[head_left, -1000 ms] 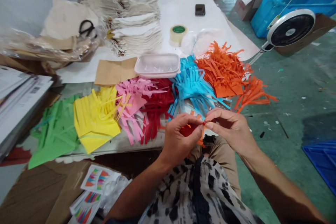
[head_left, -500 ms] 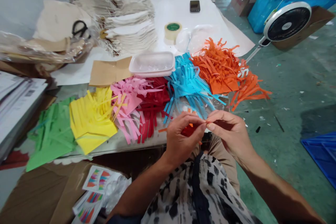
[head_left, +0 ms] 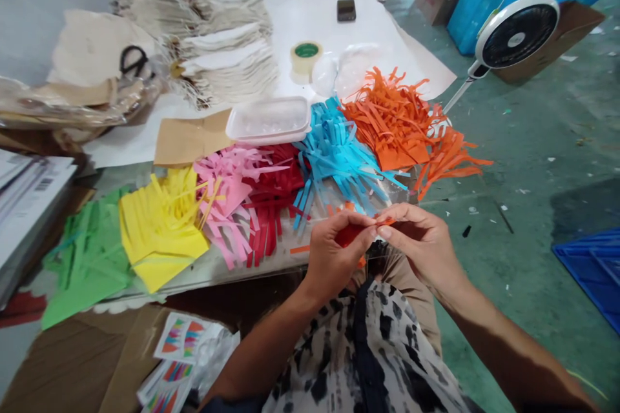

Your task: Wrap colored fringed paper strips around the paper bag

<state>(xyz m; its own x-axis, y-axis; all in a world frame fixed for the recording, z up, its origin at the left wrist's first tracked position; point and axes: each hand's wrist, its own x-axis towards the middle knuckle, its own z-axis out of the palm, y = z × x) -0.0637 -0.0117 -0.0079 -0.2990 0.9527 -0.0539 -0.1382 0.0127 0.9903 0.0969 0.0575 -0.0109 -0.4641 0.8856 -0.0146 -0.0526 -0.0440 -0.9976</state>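
Just above my lap, at the table's front edge, my left hand [head_left: 334, 248] and my right hand [head_left: 419, 242] meet fingertip to fingertip. Both pinch a small piece of orange tissue paper [head_left: 386, 221], mostly hidden by the fingers. Orange strips hang behind my left hand. Beyond the hands lie fringed tissue paper bundles: blue [head_left: 339, 158], orange [head_left: 392, 119], dark red [head_left: 274, 184], pink [head_left: 225, 184], yellow [head_left: 162, 232] and green [head_left: 87, 251].
A clear plastic tub [head_left: 268, 120] stands behind the bundles, near a tape roll [head_left: 306, 61]. Stacked cream bundles [head_left: 232, 64] and black scissors [head_left: 133, 61] are at the back left. A fan [head_left: 517, 32] rises at the right. Printed cards [head_left: 179, 342] lie on a carton below.
The camera view has shifted slightly, so the table things sit further left. More orange paper now shows between my fingertips, and both hands stay pinched together.
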